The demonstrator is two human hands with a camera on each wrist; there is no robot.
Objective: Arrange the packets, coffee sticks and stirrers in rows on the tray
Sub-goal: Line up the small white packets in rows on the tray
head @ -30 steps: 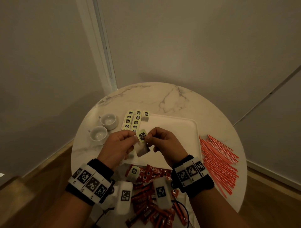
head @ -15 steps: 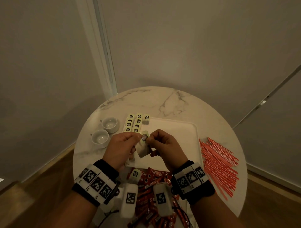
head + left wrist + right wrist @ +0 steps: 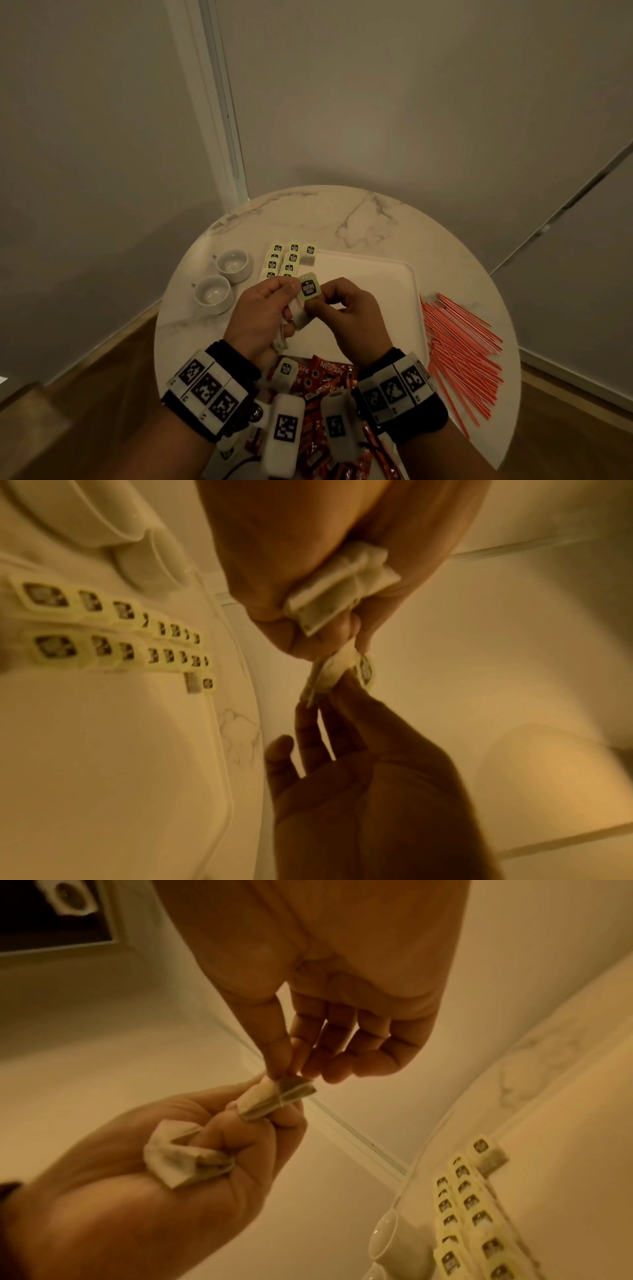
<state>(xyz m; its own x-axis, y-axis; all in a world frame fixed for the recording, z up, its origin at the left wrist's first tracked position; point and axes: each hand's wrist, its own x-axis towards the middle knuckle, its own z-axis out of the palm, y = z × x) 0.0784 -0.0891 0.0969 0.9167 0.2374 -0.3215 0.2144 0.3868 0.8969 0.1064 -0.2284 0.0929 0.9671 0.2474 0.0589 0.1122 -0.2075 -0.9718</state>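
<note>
Both hands are up over the tray, working on one tea bag between them. The left hand [image 3: 260, 311] has its thumb and forefinger pinched on the tea bag [image 3: 310, 290] while its other fingers are curled round a couple more bags bunched in the palm [image 3: 178, 1156], so it's pretty full. The right hand [image 3: 346, 318] pinches the same bag from the other side with thumb and fingertip, the rest of its fingers loosely bent. The pale green tag with the dark logo stands up between the two thumbs. Just beyond the hands, two neat rows of tea packets [image 3: 284, 262] run along the far left part of the white tray [image 3: 376, 284], with one more starting a third row. Two white cups [image 3: 222, 277] sit left of the tray on the marble table [image 3: 342, 219]. A pile of red stirrers [image 3: 459, 346] lies right of the tray, and the red coffee sticks [image 3: 318, 377] are heaped at the near edge under the wrists.
</note>
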